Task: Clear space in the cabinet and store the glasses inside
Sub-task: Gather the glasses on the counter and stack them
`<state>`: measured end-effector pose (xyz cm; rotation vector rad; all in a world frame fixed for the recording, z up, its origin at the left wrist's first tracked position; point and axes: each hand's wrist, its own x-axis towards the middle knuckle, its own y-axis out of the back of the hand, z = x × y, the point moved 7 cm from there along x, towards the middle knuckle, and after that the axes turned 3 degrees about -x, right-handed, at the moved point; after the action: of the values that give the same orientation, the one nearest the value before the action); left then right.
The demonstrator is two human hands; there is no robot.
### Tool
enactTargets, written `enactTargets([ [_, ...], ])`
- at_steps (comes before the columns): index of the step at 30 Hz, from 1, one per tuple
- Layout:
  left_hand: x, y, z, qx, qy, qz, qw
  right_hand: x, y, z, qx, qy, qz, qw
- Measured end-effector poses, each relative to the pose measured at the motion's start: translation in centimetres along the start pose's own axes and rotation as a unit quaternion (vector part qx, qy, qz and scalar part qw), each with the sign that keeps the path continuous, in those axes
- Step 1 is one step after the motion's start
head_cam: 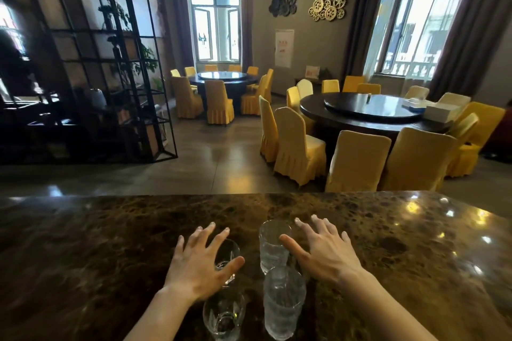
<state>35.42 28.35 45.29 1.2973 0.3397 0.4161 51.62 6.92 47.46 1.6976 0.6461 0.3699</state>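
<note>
Four clear glasses stand upright in a loose square near the near edge of the dark marble counter (110,243). The far ribbed tumbler (273,249) and the near ribbed tumbler (283,303) form the right pair; the far smooth glass (230,255) and the near smooth glass (224,315) form the left. The left hand (201,263) hovers spread over the far smooth glass, gripping nothing. The right hand (324,249), fingers splayed, sits just beside the far ribbed tumbler, empty. Beyond the counter stand round dining tables (360,116) with yellow-covered chairs (299,147).
</note>
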Motion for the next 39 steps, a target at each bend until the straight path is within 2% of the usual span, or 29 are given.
enactTargets([
  [10,0.5,0.2,-1.2,-0.032,-0.025,-0.001,0.999,-6.1,1.6,-1.0,-0.008,-0.026,0.012,1.000],
  [15,2.9,1.1,-2.5,-0.053,-0.029,-0.024,0.998,-10.6,1.1,-7.5,-0.059,0.084,0.056,0.993],
  [20,4.9,0.7,-1.2,-0.045,-0.102,-0.087,0.990,-11.1,-4.7,-15.2,-0.081,0.196,-0.048,0.976],
  [25,5.1,-0.5,0.4,-0.030,-0.164,-0.148,0.975,-9.5,-9.1,-17.2,-0.036,0.159,-0.106,0.981],
  [29,5.3,-1.3,0.4,0.006,-0.197,-0.146,0.969,-8.7,-9.9,-17.1,-0.018,0.144,-0.132,0.981],
  [39,6.5,-2.2,0.1,0.015,-0.256,-0.134,0.957,-7.5,-9.7,-18.0,-0.036,0.120,-0.091,0.988],
])
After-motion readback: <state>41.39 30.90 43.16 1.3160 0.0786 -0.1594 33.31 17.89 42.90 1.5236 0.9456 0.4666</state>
